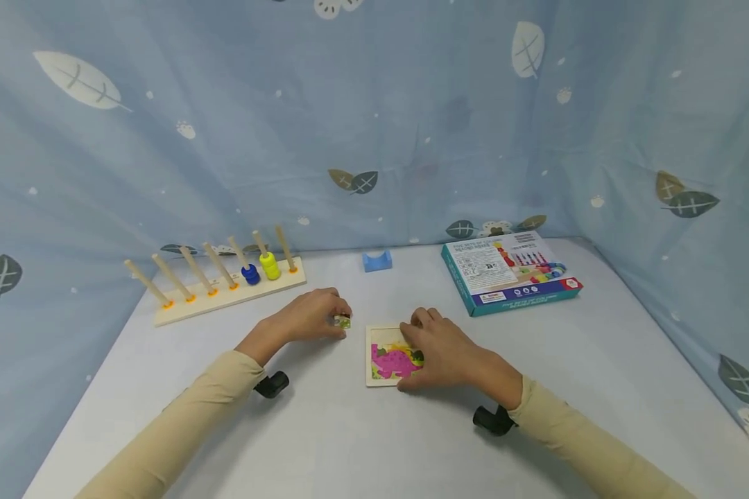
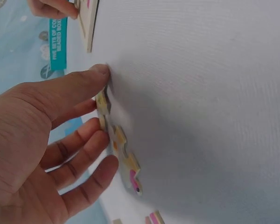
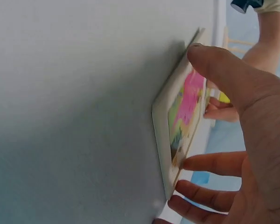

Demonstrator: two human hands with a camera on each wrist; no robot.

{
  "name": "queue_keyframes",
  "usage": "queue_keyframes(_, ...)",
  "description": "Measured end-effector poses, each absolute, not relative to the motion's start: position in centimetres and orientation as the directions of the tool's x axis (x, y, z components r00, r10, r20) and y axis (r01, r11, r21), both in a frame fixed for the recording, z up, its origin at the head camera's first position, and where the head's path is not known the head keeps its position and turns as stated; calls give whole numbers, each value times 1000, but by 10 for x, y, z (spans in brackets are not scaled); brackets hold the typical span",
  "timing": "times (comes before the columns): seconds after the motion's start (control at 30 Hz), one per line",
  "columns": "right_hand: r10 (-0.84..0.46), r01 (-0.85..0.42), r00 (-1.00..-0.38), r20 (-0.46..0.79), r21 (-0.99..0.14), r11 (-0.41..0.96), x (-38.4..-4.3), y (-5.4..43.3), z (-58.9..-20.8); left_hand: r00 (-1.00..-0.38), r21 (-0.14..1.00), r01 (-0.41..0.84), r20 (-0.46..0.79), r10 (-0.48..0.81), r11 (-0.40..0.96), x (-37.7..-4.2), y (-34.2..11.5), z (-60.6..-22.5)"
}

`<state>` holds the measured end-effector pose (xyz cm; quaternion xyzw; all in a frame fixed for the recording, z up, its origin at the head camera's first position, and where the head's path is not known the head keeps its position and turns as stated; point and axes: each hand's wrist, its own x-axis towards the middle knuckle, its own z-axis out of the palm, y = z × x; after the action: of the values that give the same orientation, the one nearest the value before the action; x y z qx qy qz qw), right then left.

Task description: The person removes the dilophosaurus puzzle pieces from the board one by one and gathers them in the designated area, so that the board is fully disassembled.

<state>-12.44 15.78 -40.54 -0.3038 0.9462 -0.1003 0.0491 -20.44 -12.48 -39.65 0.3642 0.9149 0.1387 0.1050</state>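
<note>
A square wooden puzzle board (image 1: 369,357) with a pink dinosaur picture lies flat on the table. My right hand (image 1: 443,350) grips its right side, thumb at the near edge and fingers toward the far edge, as the right wrist view shows. To the left of the board, my left hand (image 1: 312,315) has a small green-and-yellow puzzle piece (image 1: 342,321) between thumb and fingers. In the left wrist view, more loose puzzle pieces (image 2: 133,172) lie on the table beside those fingertips; the hand hides them in the head view.
A wooden peg rack (image 1: 231,294) with blue and yellow beads on two pegs stands at the back left. A blue curved block (image 1: 377,261) sits at the back middle. At the back right lies a flat toy box (image 1: 512,274). A patterned curtain (image 1: 374,125) hangs behind.
</note>
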Motion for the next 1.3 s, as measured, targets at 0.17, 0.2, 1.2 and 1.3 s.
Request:
queue_keyframes(0.17, -591, -562, -806, -42, -261, 785, -127, 160, -400, -729, 304, 628, -96, 678, 717, -203, -123, -393)
queue_keyframes(0.2, -587, -557, -808, -44, -269, 786, -127, 160, -399, -729, 297, 630, -92, 678, 717, -203, -123, -392)
queue_keyframes(1.2, -441, -469, -883, 160, -288, 835, -103, 129, -410, -618, 367, 730, -4, 786, 576, -174, -79, -391)
queue_keyframes(1.3, -450, -484, -875, 180, -281, 829, -104, 129, -412, -603, 383, 735, -9, 798, 560, -172, -77, -390)
